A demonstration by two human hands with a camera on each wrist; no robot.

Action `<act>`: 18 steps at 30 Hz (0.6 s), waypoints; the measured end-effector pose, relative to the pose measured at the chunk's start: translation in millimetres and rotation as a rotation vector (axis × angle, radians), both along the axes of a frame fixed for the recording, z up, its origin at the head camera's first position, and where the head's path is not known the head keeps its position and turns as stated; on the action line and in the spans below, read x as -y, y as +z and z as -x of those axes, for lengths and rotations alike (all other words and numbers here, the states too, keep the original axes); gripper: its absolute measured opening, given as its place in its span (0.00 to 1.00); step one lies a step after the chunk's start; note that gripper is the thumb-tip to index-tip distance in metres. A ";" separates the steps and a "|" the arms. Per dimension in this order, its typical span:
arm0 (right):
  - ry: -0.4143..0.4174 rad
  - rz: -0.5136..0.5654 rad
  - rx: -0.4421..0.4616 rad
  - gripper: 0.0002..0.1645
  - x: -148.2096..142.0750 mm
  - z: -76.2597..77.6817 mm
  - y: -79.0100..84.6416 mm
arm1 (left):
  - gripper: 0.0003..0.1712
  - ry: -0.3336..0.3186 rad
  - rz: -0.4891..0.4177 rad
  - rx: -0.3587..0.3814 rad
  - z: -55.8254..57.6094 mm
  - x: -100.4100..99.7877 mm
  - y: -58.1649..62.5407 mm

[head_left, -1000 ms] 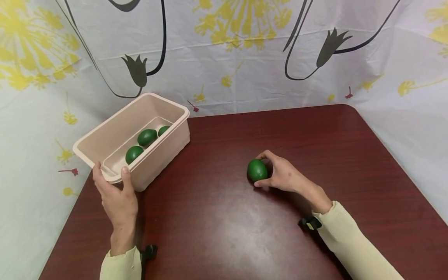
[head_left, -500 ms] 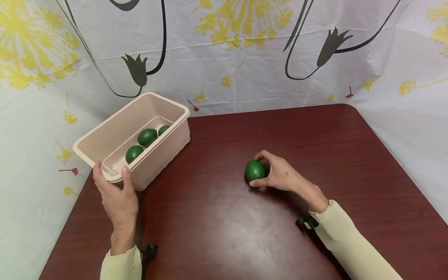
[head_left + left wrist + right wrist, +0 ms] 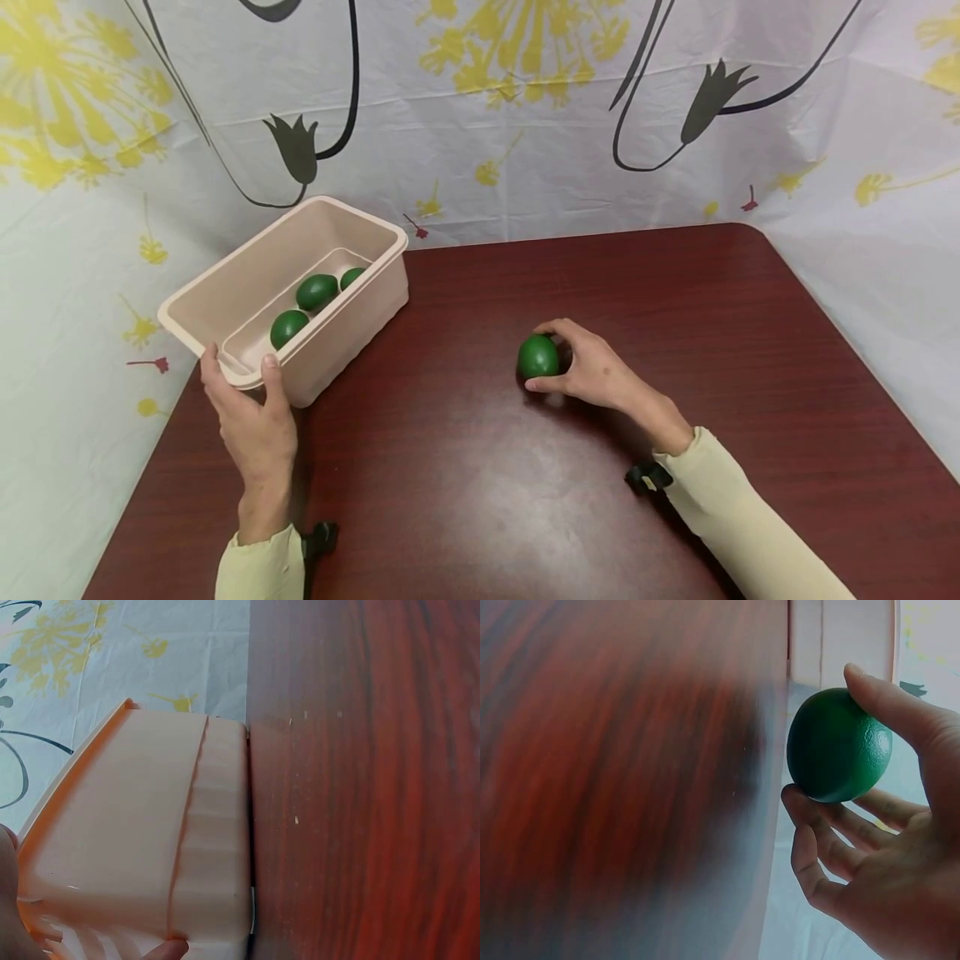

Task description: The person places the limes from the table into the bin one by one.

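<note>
My right hand (image 3: 596, 371) grips a dark green, glossy lime (image 3: 538, 357) between thumb and fingers, near the middle of the table. In the right wrist view the lime (image 3: 838, 746) shows a dimpled skin, with the thumb on one side and the fingertips on the other. At the left, my left hand (image 3: 258, 429) holds the near corner of a beige plastic bin (image 3: 352, 325), its thumb and fingers at the rim. Inside the bin lie several more limes (image 3: 317, 292), one partly hidden by the side wall. The left wrist view shows the bin's outer wall (image 3: 112, 810).
The bin stands on a dark red wood-grain table (image 3: 480, 467) at its left back part. Behind the table hangs a white sheet (image 3: 525, 183) with yellow and grey plant prints. The table's back right corner (image 3: 750, 229) is rounded.
My right hand has moved a little to the left and slightly away from me, carrying the lime. The left hand and the bin have stayed in place.
</note>
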State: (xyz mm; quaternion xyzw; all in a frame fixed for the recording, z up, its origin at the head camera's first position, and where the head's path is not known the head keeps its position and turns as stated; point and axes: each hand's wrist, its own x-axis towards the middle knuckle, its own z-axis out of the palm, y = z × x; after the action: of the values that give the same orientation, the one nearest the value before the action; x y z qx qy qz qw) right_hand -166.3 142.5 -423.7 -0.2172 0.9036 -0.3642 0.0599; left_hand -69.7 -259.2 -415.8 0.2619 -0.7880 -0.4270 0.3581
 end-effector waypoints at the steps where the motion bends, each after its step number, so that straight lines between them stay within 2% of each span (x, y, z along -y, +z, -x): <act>1: -0.002 0.002 -0.002 0.45 1.3 -0.1 0.3 | 0.42 0.000 0.000 -0.001 0.1 -0.1 0.0; 18: -0.023 0.068 -0.017 0.46 23.2 -1.3 2.9 | 0.41 -0.007 0.003 -0.002 0.0 -0.1 1.2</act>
State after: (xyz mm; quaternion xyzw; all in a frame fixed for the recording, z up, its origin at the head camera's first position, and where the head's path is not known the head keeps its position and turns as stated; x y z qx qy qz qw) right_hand -165.0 119.2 -420.8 -0.2119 0.8937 -0.3935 0.0404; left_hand -69.7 -259.0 -414.6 0.2579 -0.7893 -0.4273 0.3577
